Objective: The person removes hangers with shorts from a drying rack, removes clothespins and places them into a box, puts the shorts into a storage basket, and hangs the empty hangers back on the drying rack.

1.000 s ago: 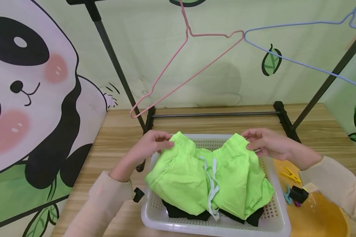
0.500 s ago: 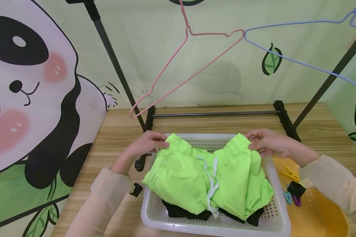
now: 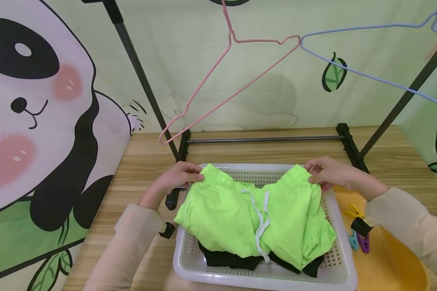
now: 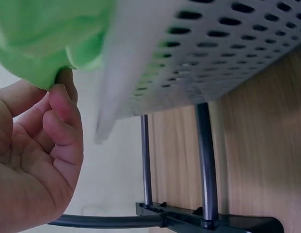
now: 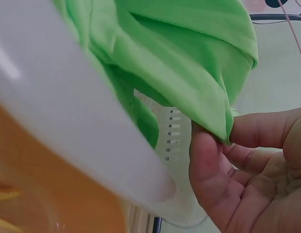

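Note:
Bright green shorts [image 3: 225, 218] with a white drawstring [image 3: 261, 226] are spread over a white perforated basket [image 3: 204, 279]. My left hand [image 3: 175, 176] pinches one end of their elastic waistband between thumb and fingers. At the opposite end of the waistband, my right hand [image 3: 327, 173] pinches the cloth the same way. Both wrist views show the green fabric caught at the fingertips, beside the basket's wall [image 4: 140, 48] on the left and its rim [image 5: 82, 111] on the right. Black cloth [image 3: 229, 258] lies in the basket beneath the shorts, mostly covered.
A pink hanger [image 3: 218, 107] and a blue hanger [image 3: 371, 76] hang above, inside a black rack [image 3: 266, 140] on the wooden table [image 3: 145, 161]. Right of the basket, an orange basin [image 3: 397, 262] holds yellow, blue and purple clothespins [image 3: 364, 242]. A panda mural [image 3: 65, 133] covers the left wall.
My hands have moved slightly apart, the left one leftward and the right one rightward. The waistband between them is stretched a little wider.

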The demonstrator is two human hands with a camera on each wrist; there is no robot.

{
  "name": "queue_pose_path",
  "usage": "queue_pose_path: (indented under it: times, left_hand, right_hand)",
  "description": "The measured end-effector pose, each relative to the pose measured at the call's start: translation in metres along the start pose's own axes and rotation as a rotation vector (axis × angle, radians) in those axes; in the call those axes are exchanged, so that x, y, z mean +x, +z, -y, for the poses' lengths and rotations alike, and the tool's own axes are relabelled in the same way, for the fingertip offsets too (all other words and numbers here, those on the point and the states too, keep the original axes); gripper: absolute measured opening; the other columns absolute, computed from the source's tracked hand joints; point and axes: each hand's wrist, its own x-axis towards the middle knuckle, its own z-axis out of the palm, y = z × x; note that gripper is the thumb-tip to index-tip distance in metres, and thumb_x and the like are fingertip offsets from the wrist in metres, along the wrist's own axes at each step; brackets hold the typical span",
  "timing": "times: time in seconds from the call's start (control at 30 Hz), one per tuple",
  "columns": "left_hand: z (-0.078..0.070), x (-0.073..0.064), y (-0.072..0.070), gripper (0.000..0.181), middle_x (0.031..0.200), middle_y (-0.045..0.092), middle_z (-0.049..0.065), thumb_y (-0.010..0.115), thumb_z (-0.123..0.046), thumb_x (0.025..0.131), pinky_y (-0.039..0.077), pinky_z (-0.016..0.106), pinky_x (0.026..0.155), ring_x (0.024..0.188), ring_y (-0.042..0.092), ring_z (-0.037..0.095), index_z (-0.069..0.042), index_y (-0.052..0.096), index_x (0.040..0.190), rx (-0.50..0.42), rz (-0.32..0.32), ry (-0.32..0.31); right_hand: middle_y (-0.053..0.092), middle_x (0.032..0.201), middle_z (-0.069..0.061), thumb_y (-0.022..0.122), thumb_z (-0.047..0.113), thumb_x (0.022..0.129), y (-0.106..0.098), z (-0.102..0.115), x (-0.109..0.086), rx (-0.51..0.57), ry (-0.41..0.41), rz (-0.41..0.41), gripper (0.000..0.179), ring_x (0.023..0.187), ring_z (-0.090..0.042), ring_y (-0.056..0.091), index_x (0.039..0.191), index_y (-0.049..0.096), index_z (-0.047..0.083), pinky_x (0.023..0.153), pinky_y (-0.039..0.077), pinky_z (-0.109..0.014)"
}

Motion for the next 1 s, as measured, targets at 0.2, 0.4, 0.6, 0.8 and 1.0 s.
queue_pose_path:
  times: [0.2, 0.4, 0.6, 0.8, 1.0]
  left_hand:
    - [0.008, 0.004, 0.0, 0.024, 0.069, 0.053, -0.005, 0.057, -0.018, 0.086, 0.036, 0.022, 0.051, 0.055, 0.039, 0.012, 0.0, 0.062, 0.1, 0.023, -0.004, -0.006]
    - [0.013, 0.007, 0.002, 0.019, 0.059, 0.047, -0.003, 0.058, -0.015, 0.085, 0.033, 0.022, 0.048, 0.048, 0.036, 0.009, 0.001, 0.063, 0.094, 0.043, -0.031, -0.007]
    - [0.012, 0.009, 0.005, 0.021, 0.061, 0.05, 0.0, 0.059, -0.019, 0.084, 0.035, 0.021, 0.048, 0.051, 0.04, 0.01, -0.002, 0.064, 0.095, 0.121, -0.071, 0.023]
    - [0.014, 0.006, 0.003, 0.03, 0.062, 0.048, 0.001, 0.047, -0.026, 0.091, 0.038, 0.023, 0.049, 0.054, 0.042, 0.013, -0.002, 0.062, 0.102, 0.058, -0.097, 0.025]
    - [0.014, -0.003, -0.001, 0.039, 0.085, 0.057, 0.006, 0.043, -0.033, 0.092, 0.045, 0.029, 0.062, 0.068, 0.05, 0.013, -0.003, 0.057, 0.113, -0.011, -0.065, -0.006]
  right_hand:
    - [0.046, 0.07, -0.003, 0.052, 0.007, 0.085, -0.001, -0.005, 0.004, -0.117, -0.011, -0.028, 0.033, 0.054, -0.012, 0.045, 0.113, 0.043, -0.008, 0.051, 0.044, -0.026]
    - [0.044, 0.066, -0.002, 0.052, 0.005, 0.084, -0.002, -0.005, 0.006, -0.178, -0.005, -0.027, 0.032, 0.049, -0.011, 0.039, 0.112, 0.043, -0.009, 0.047, 0.037, -0.024]
    - [0.046, 0.063, -0.002, 0.052, 0.003, 0.083, -0.004, -0.004, 0.009, -0.223, 0.0, -0.018, 0.031, 0.044, -0.009, 0.037, 0.109, 0.044, -0.01, 0.044, 0.035, -0.024]
    - [0.047, 0.061, -0.003, 0.054, 0.004, 0.083, -0.006, -0.004, 0.009, -0.237, -0.002, -0.019, 0.029, 0.043, -0.009, 0.037, 0.107, 0.046, -0.009, 0.043, 0.034, -0.022]
    - [0.048, 0.06, -0.002, 0.056, 0.01, 0.083, -0.007, -0.006, 0.005, -0.217, -0.013, -0.024, 0.029, 0.043, -0.009, 0.04, 0.105, 0.048, -0.008, 0.043, 0.035, -0.022]
